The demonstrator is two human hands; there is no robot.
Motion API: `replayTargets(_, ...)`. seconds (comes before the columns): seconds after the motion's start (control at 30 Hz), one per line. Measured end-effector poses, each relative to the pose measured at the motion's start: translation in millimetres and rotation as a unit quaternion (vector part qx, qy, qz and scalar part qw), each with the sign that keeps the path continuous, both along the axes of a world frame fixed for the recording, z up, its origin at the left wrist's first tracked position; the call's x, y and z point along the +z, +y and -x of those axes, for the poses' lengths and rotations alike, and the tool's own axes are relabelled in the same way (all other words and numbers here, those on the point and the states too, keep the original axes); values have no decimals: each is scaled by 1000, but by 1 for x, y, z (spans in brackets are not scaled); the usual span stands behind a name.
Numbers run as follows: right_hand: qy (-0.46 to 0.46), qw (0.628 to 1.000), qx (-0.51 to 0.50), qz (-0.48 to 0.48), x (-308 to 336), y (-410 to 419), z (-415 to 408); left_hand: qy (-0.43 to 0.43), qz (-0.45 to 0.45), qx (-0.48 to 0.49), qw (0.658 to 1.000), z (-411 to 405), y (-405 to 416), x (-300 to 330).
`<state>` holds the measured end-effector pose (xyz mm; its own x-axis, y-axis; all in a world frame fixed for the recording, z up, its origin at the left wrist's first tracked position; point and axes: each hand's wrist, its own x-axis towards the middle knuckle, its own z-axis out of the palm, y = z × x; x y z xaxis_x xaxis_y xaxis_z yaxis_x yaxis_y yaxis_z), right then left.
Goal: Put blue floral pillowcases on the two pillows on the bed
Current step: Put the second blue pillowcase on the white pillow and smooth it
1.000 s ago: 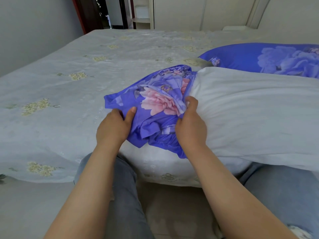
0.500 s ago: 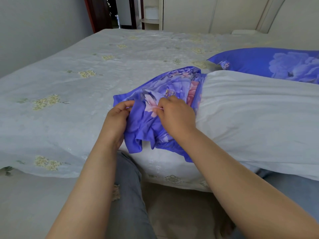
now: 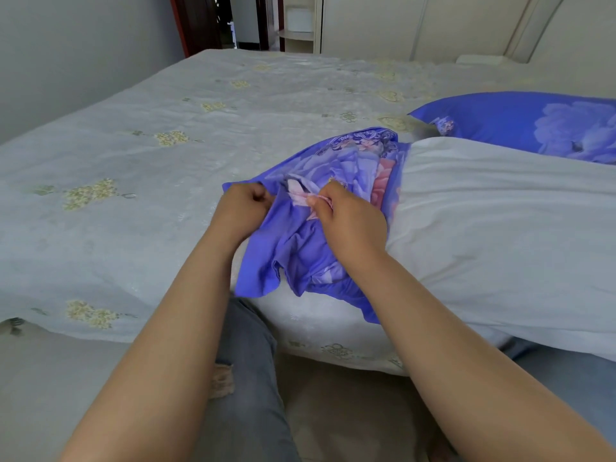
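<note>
Head view looks down across a wide bed covered with a pale grey spread carrying scattered cream flower motifs; its near edge hangs over a light floor along the bottom of the frame. A plain grey wall fills the upper left, a dark red door frame and open doorway sit at top centre, and cream panelled cabinetry runs across the upper right. At centre, a bunched blue floral pillowcase caps the left end of a bare white pillow stretching to the right edge. The left hand is closed, pinching the pillowcase's edge; the right hand pinches a fold nearby. Behind, at right, lies a second pillow already cased in blue floral fabric.
</note>
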<state>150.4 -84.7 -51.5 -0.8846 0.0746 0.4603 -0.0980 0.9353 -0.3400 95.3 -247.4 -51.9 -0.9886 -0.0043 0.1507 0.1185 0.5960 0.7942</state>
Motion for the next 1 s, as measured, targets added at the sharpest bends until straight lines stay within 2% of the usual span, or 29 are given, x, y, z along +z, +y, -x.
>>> replayTargets(0.13, -19, 1000, 8, -11, -8, 1, -5, 23, 8, 55, 998, 31, -1, 20)
replayTargets(0.27, -41, 999, -12, 2, -7, 6, 1, 28, 79, 75, 994, 45, 13, 23)
replayTargets(0.33, -52, 994, -34, 85, -2, 17, 9, 2, 53, 33, 998, 44, 20, 19)
replayTargets(0.4, -61, 985, -49, 153, 1, 26, 14, -34, -12, -6, 999, 34, 21, 16)
replayTargets(0.47, -65, 982, -48, 172, 0, 28, 17, -87, -88, -38, 992, 19, 18, 14)
replayTargets(0.53, -46, 980, -41, 188, -4, 23, 17, -127, -76, -66, 987, 9, 13, 10)
replayTargets(0.57, -25, 984, -36, 175, -7, 20, 16, -132, -41, -77, 987, 6, 12, 6)
replayTargets(0.67, 79, 996, -22, 42, -18, 12, 12, -120, 14, -82, 989, -1, 1, 2)
replayTargets(0.73, 138, 990, -15, -5, -18, 11, 9, -132, -12, -72, 989, -3, -6, 4)
replayTargets(0.83, 138, 985, -47, -95, -13, 13, 8, -149, 21, -62, 987, -11, -17, -1)
replayTargets(0.9, 57, 991, -47, -116, -1, 9, 2, -173, -60, -70, 981, -23, -20, -11)
replayTargets(1.0, -57, 994, -13, -97, 13, 4, -6, -188, -290, -31, 938, -40, -12, -22)
